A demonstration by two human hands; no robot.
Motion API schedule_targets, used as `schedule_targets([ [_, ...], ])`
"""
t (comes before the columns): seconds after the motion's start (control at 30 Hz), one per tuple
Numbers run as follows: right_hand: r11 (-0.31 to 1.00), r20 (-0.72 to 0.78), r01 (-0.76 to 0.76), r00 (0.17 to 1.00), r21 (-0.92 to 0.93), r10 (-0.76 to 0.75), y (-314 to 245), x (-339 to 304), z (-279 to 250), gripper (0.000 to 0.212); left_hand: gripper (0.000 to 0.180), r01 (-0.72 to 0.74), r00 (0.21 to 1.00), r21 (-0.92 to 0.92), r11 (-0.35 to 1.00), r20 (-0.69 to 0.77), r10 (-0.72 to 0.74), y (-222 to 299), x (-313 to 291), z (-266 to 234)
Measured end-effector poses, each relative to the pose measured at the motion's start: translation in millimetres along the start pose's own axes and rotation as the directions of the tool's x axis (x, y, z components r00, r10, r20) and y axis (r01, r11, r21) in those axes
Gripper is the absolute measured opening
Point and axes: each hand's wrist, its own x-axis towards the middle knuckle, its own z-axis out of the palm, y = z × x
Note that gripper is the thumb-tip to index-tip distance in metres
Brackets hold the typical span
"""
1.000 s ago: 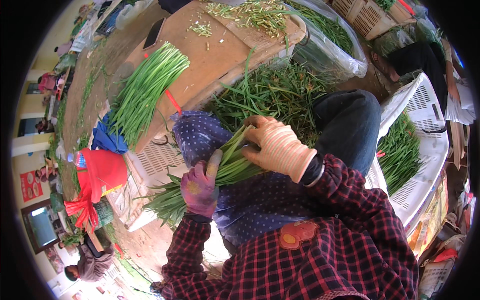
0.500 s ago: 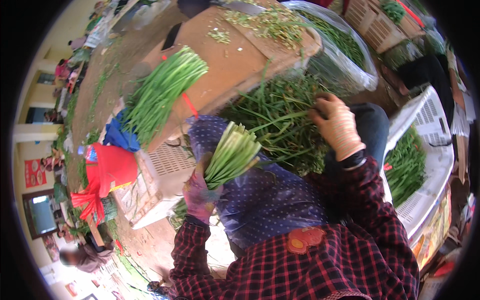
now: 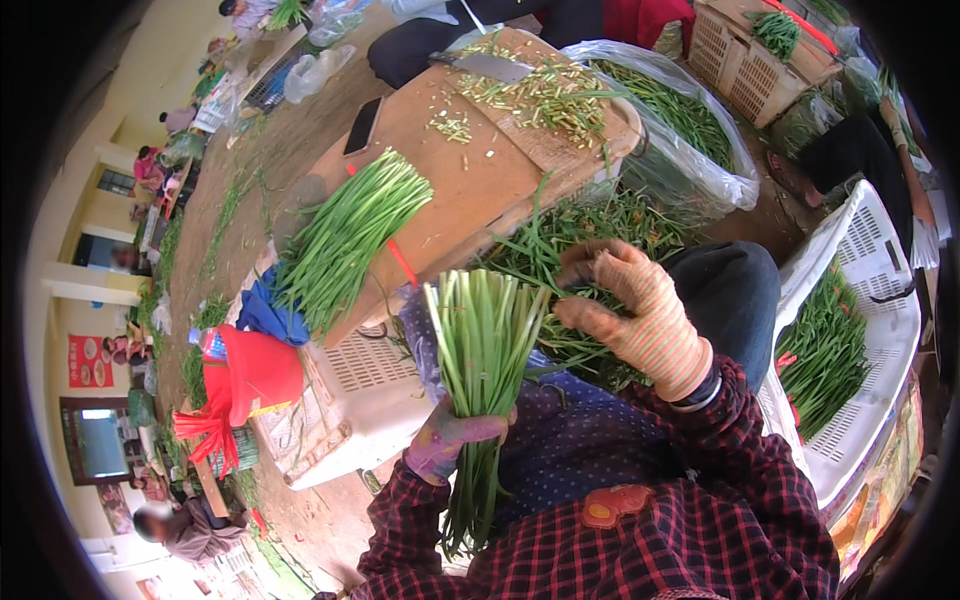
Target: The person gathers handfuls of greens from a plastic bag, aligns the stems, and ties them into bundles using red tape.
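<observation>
My left hand (image 3: 455,440), in a stained purple glove, is wrapped round a bunch of garlic chives (image 3: 478,345). The pale cut ends point up and the green leaves hang down below the fist. To the right, my right hand (image 3: 635,315), in a striped orange-and-white glove, has its fingers apart and slightly curled, with nothing seen in them. It hovers beside the bunch, above a loose heap of green trimmings (image 3: 640,225). A larger bunch of garlic chives (image 3: 355,235) lies on the wooden board to the left, a red strip (image 3: 402,262) under it.
The board (image 3: 430,215) also carries a cleaver (image 3: 490,66), chopped stem ends (image 3: 570,100) and a phone (image 3: 363,126). A plastic bag of greens (image 3: 735,180) stands behind. At right is a white crate (image 3: 865,345) of chives; at left a red bag (image 3: 260,375). Another person's leg is at far right.
My left hand has turned the bunch more upright and moved it a little right. My right hand has come down and left from the heap toward the bunch, its fingers spreading. The view has shifted.
</observation>
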Motion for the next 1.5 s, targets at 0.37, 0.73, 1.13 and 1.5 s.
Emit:
schedule_targets([
  [0.37,0.938,0.045,0.261,0.965,-0.230,-0.257,-16.4,14.9,39.4,0.019,0.041,0.053,0.992,0.020,0.998,-0.115,-0.050,-10.2,6.7,22.3],
  [0.73,0.836,0.446,-0.547,0.757,0.032,0.478,23.6,-53.5,-2.1,0.068,0.041,0.151,0.960,-0.026,0.988,0.241,-0.140,-20.2,13.3,-6.7],
  [1.13,0.114,0.421,-0.487,0.833,0.866,0.360,11.1,-21.2,35.7,0.041,0.066,0.116,0.932,0.015,0.993,0.344,-0.114,-6.6,24.4,25.0],
  [1.5,0.286,0.352,-0.473,0.853,0.833,0.385,24.4,-33.9,36.0,0.062,0.046,-0.092,0.987,0.444,0.891,0.158,0.023,13.8,61.1,22.9],
])
